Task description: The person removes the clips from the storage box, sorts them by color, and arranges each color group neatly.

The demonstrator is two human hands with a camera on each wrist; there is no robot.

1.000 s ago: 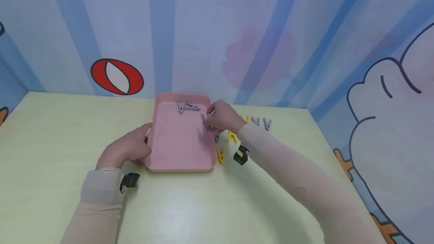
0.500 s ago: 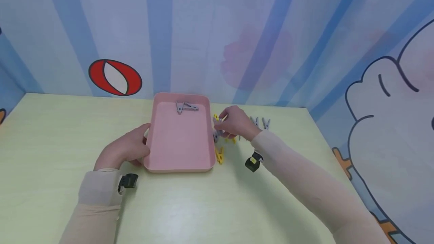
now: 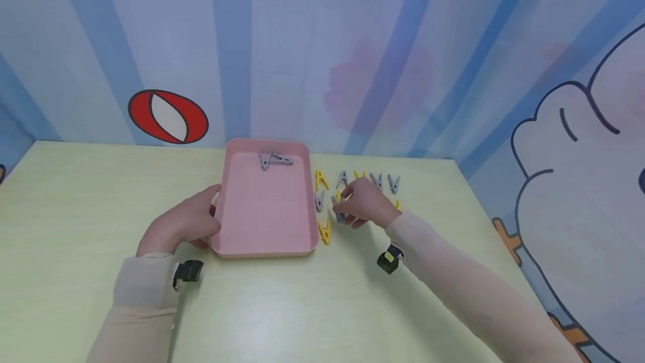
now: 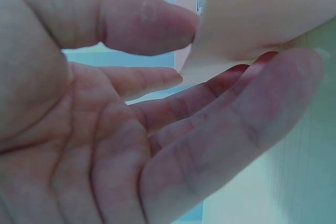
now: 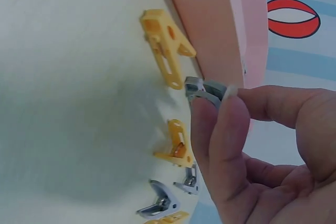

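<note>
My right hand point(image 3: 368, 200) pinches a grey clothespin point(image 5: 197, 84) between thumb and fingertips, low over the table just right of the pink tray point(image 3: 267, 212). Its lower part is hidden by the fingers in the right wrist view. Around that hand, yellow and grey clothespins lie on the table, among them a yellow one point(image 3: 325, 233) near the tray's front right corner. My left hand point(image 3: 188, 220) touches the tray's left wall, thumb and fingers lightly bent and spread along it; some fingertips are hidden behind the wall in the left wrist view.
Inside the tray, near its far end, lie grey clothespins point(image 3: 264, 161). More grey clothespins point(image 3: 394, 184) form a loose row toward the table's back edge. A blue striped backdrop point(image 3: 282, 60) rises directly behind the pale table point(image 3: 262, 307).
My right hand has carried the grey clothespin from over the tray's right side out to the right, down among the others. The left hand has stayed at the tray's left side.
</note>
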